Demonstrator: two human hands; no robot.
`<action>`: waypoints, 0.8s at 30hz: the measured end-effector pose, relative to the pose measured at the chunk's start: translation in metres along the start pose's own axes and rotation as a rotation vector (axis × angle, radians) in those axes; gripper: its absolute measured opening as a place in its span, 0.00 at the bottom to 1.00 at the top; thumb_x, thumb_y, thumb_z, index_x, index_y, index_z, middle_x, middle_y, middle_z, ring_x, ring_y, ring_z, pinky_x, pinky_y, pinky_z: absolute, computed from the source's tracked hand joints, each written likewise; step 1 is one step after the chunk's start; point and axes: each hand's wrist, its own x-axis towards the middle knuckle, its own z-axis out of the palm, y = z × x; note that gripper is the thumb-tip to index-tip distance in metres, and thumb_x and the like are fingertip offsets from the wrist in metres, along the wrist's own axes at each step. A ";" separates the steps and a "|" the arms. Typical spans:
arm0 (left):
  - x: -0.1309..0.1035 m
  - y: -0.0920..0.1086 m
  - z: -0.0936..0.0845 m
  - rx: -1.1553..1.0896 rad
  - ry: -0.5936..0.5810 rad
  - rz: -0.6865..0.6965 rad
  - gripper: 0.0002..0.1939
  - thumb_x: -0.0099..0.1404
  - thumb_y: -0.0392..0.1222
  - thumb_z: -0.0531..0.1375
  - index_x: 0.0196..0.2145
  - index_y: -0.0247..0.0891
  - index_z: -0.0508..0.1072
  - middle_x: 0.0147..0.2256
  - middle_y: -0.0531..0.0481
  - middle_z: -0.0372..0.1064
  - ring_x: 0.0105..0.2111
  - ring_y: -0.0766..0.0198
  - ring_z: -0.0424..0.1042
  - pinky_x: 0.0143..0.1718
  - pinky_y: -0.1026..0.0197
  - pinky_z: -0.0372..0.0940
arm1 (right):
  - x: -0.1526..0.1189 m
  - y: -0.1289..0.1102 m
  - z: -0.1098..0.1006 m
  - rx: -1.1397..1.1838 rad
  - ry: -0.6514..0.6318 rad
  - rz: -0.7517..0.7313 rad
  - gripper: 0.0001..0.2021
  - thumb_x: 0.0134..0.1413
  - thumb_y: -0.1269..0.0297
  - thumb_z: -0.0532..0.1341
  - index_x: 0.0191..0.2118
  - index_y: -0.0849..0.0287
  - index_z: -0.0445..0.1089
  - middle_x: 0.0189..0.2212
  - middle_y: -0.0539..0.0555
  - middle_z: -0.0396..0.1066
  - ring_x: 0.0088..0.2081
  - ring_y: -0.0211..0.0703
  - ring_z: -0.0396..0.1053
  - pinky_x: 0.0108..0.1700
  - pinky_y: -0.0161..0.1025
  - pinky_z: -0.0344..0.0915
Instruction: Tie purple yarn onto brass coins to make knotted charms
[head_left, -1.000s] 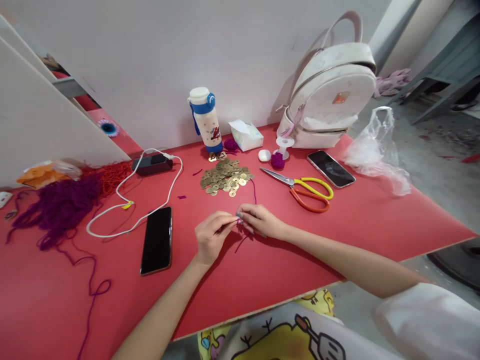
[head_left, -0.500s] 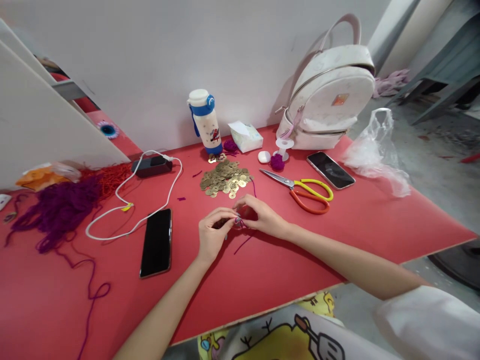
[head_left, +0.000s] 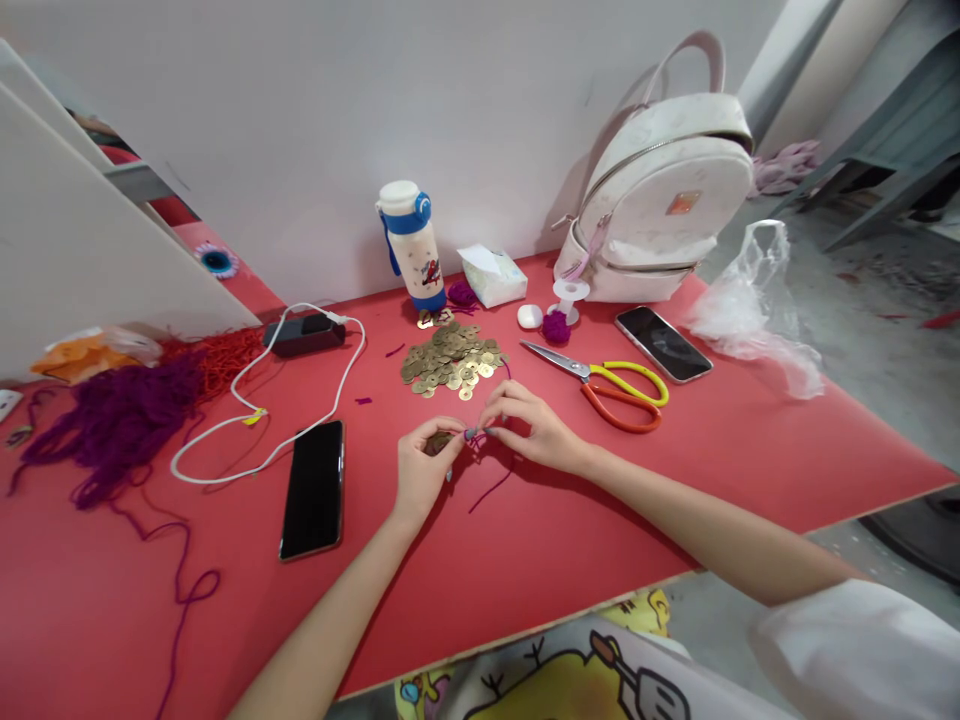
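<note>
One left hand [head_left: 426, 470] pinching purple yarn [head_left: 478, 439], right hand [head_left: 534, 425] alongside, finger grip unclear, both nearside of coin pile [head_left: 454, 358]; bottle [head_left: 412, 245] behind pile, print unreadable.

I pinch purple yarn [head_left: 492, 490] in my left hand [head_left: 420, 470], a brassy disc [head_left: 438, 441] showing in its curl; my right hand [head_left: 532, 430] reaches the same spot, fingertips close beside. Beyond, brassy coins [head_left: 452, 355] lie heaped on the red table [head_left: 525, 565], scissors [head_left: 584, 370] rightward.
</note>
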 end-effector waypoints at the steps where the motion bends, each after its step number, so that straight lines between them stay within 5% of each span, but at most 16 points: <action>1: 0.000 0.000 0.000 0.002 0.003 -0.002 0.04 0.57 0.39 0.64 0.27 0.37 0.76 0.28 0.49 0.75 0.23 0.67 0.70 0.22 0.67 0.64 | 0.000 -0.001 0.000 0.002 -0.016 0.019 0.06 0.64 0.65 0.58 0.40 0.56 0.72 0.37 0.55 0.67 0.41 0.44 0.66 0.45 0.43 0.67; 8: 0.001 0.001 -0.001 -0.001 -0.007 0.004 0.04 0.57 0.39 0.64 0.27 0.37 0.75 0.27 0.49 0.73 0.21 0.69 0.67 0.19 0.68 0.60 | -0.003 0.003 0.004 -0.075 -0.093 0.054 0.05 0.58 0.61 0.64 0.37 0.55 0.74 0.37 0.55 0.68 0.41 0.44 0.66 0.44 0.42 0.66; 17: 0.006 -0.002 -0.003 0.079 -0.068 0.034 0.03 0.55 0.37 0.64 0.25 0.37 0.75 0.28 0.49 0.74 0.29 0.65 0.72 0.33 0.66 0.66 | 0.000 0.000 0.000 -0.047 -0.029 0.109 0.02 0.58 0.70 0.59 0.35 0.57 0.69 0.36 0.54 0.68 0.40 0.44 0.66 0.43 0.41 0.65; 24: 0.005 -0.003 -0.003 0.052 -0.118 0.022 0.02 0.54 0.36 0.64 0.25 0.37 0.76 0.29 0.48 0.75 0.30 0.63 0.73 0.33 0.64 0.68 | -0.003 -0.001 0.003 0.150 -0.086 0.270 0.04 0.65 0.63 0.53 0.38 0.56 0.60 0.32 0.51 0.69 0.33 0.41 0.68 0.39 0.38 0.65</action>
